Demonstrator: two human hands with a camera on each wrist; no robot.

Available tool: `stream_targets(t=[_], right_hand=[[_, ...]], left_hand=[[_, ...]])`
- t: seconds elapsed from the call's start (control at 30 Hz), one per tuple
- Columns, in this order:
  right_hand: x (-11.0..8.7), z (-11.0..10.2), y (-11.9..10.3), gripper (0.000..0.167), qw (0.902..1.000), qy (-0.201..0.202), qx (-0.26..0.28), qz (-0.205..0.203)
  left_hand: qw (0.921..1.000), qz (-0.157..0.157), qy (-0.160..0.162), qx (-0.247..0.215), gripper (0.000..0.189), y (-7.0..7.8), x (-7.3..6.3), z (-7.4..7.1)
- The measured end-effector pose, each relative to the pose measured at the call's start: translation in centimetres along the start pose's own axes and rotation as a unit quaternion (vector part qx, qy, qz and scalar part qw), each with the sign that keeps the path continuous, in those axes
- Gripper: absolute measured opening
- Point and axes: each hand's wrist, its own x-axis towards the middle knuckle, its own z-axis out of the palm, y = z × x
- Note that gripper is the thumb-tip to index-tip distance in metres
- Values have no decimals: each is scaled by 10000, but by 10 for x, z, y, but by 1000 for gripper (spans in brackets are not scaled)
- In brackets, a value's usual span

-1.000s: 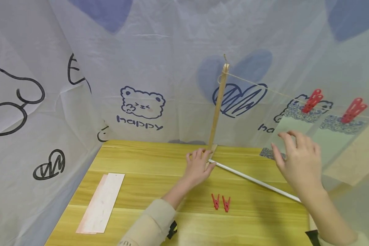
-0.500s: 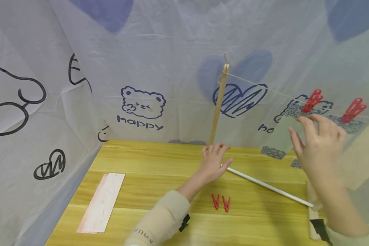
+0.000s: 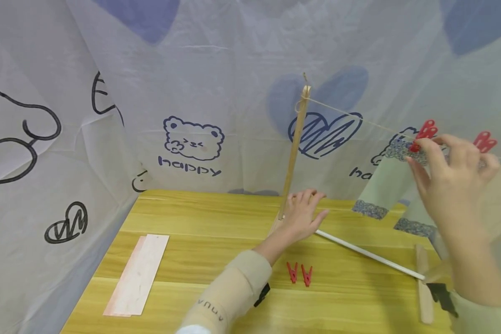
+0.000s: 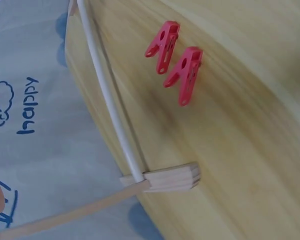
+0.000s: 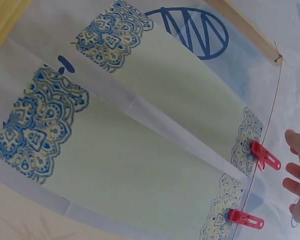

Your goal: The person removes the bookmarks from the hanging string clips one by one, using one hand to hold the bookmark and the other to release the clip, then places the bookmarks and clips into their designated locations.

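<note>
My left hand [image 3: 304,215] hovers, fingers spread and holding nothing, by the foot of the wooden post [image 3: 296,144] and in front of the white rod [image 3: 367,254]. My right hand [image 3: 455,176] is raised with loosely bent fingers near the string [image 3: 342,111]. In the right wrist view its fingers [image 5: 296,172] stay apart from the red clothespins [image 5: 246,218]. Pale green cards [image 5: 135,160] with blue lace-pattern ends hang from the string by those clothespins. The right hand partly hides them in the head view.
Two loose red clothespins [image 3: 292,272] lie on the wood-grain table [image 3: 217,213]. White and pinkish strips [image 3: 139,273] lie overlapped at left. A wooden base bar [image 3: 424,287] stands at the rod's right end. A printed curtain [image 3: 217,83] hangs behind.
My left hand has let go of the post's foot and moved right along the rod. The right hand has moved right and up to the hanging cards, in front of the clothespins.
</note>
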Motion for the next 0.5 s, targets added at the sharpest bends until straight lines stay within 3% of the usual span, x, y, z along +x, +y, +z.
stream_targets(t=[0.27, 0.5], right_hand=[[10, 2, 6, 24, 9997, 192, -103, 67], [18, 0, 17, 30, 9993, -235, -276, 53]], left_hand=[[9983, 127, -475, 301, 45, 13, 16, -3], [9964, 38, -761, 378, 47, 20, 26, -4]])
